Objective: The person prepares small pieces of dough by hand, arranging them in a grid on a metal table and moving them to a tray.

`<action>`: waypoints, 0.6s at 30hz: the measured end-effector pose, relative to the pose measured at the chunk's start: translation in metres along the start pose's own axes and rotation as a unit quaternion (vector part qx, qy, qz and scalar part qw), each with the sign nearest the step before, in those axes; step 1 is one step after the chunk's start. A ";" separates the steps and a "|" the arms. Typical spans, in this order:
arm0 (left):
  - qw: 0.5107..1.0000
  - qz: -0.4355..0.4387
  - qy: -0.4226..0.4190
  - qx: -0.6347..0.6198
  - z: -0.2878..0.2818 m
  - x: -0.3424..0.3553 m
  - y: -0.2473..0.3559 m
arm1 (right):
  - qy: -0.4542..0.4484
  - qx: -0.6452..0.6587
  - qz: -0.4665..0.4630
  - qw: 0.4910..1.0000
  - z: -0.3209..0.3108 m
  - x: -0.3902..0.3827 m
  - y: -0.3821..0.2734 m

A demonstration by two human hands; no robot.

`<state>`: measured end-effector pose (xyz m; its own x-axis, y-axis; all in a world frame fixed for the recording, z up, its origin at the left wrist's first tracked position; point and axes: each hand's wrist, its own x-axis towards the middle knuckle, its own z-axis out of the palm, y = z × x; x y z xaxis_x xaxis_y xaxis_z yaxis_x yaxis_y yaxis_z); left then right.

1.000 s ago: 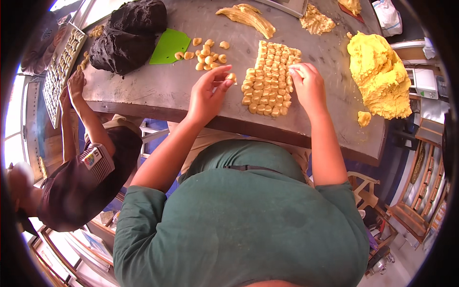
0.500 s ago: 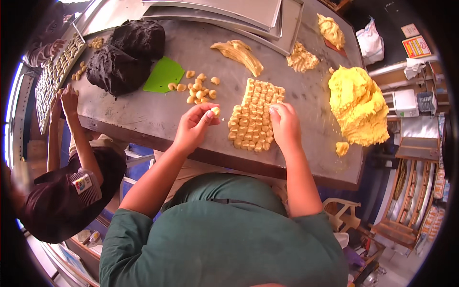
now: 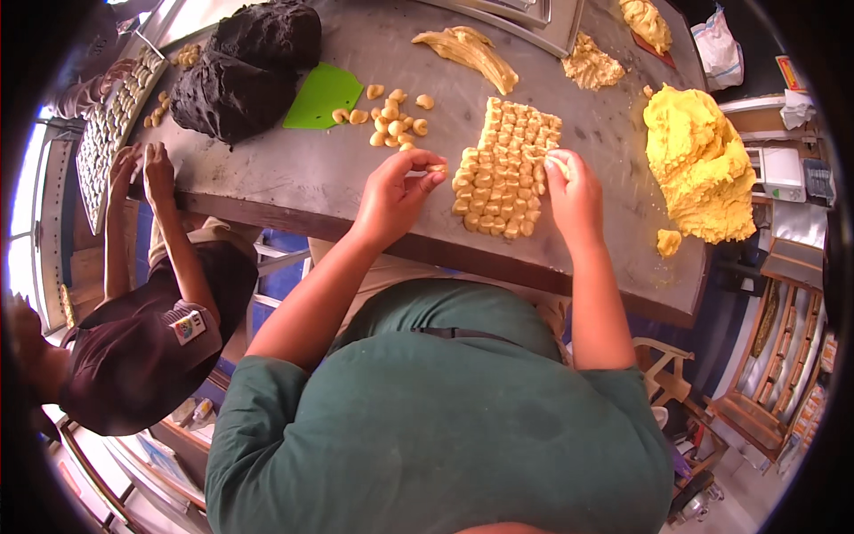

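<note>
My left hand (image 3: 396, 198) is closed in a pinch on a small beige dough piece (image 3: 438, 168), just left of a closely packed block of shaped dough pieces (image 3: 494, 182) on the metal table (image 3: 623, 267). My right hand (image 3: 574, 191) pinches at the block's right edge; what lies between its fingertips is too small to make out. Beyond my left hand lies a loose group of small dough balls (image 3: 391, 120), beside a green scraper (image 3: 316, 98). A large yellow dough mound (image 3: 698, 165) sits to the right of my right hand.
Dark dough (image 3: 240, 76) lies at left. A co-worker (image 3: 156, 347) has both hands at the left table edge, beside a tray of rows of pieces (image 3: 116, 125); another person's hand (image 3: 93, 93) is behind it. Metal trays (image 3: 534, 18) and more dough (image 3: 592, 62) are at the back.
The view dipped and rose again. My hands stay beside the block, the left still holding its piece. The co-worker's hands have shifted slightly at the table edge.
</note>
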<state>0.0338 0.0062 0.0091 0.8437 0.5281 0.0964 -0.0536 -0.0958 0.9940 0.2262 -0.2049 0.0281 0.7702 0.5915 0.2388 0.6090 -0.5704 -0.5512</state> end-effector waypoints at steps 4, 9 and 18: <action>1.000 -0.013 -0.012 0.017 0.001 0.001 0.006 | 0.015 -0.003 -0.014 1.000 0.001 0.004 0.005; 0.991 -0.008 -0.066 0.119 0.001 0.004 0.017 | -0.049 -0.072 -0.012 0.996 0.008 0.006 0.015; 0.999 -0.017 -0.034 -0.011 0.007 0.003 0.004 | -0.025 0.054 -0.061 0.996 0.001 -0.003 0.004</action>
<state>0.0397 0.0019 0.0131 0.8798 0.4714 0.0603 -0.0358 -0.0608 0.9975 0.2260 -0.2089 0.0245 0.6791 0.6821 0.2711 0.6722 -0.4295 -0.6031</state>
